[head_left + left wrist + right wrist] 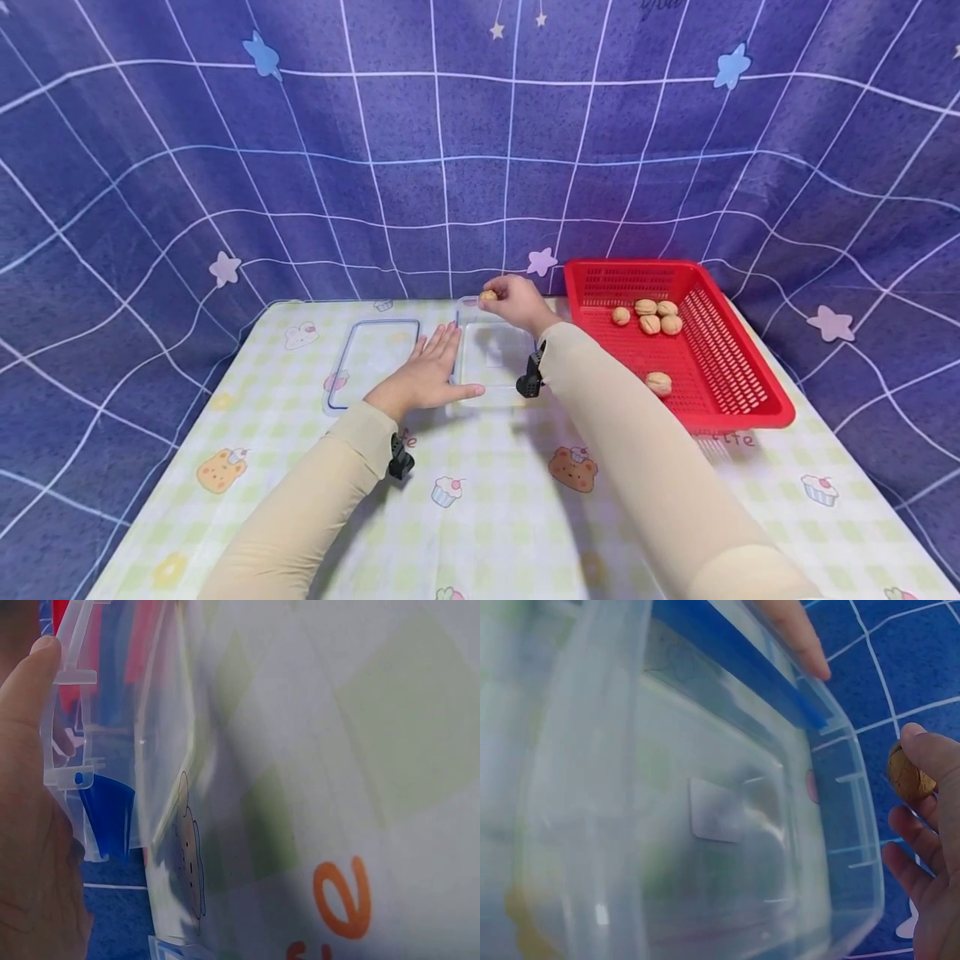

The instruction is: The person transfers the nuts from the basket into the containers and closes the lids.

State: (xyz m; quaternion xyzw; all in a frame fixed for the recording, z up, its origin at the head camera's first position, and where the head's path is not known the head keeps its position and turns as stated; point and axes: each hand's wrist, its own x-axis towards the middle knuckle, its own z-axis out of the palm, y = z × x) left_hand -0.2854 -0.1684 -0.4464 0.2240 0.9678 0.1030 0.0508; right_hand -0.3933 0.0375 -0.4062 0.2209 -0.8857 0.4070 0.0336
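Between the thumb and fingers of my right hand [521, 304] is a single walnut [488, 296], held above the far end of a clear plastic container [487, 398]. The right wrist view shows the same walnut [909, 774] over the container's far rim, and a small white rectangle on the container's bottom. My left hand [426, 375] rests at the container's left side, fingers straight and thumb spread along the near edge. In the left wrist view, clear clips and a blue strip [111, 817] show beside that hand.
Left of the container lies a clear lid [373, 362] with a blue seal. A red plastic basket [750, 342] stands at the right, with several walnuts [649, 325] near its back and one walnut [658, 384] nearer the front. Behind the patterned tablecloth [510, 517] hangs a blue curtain [480, 192].
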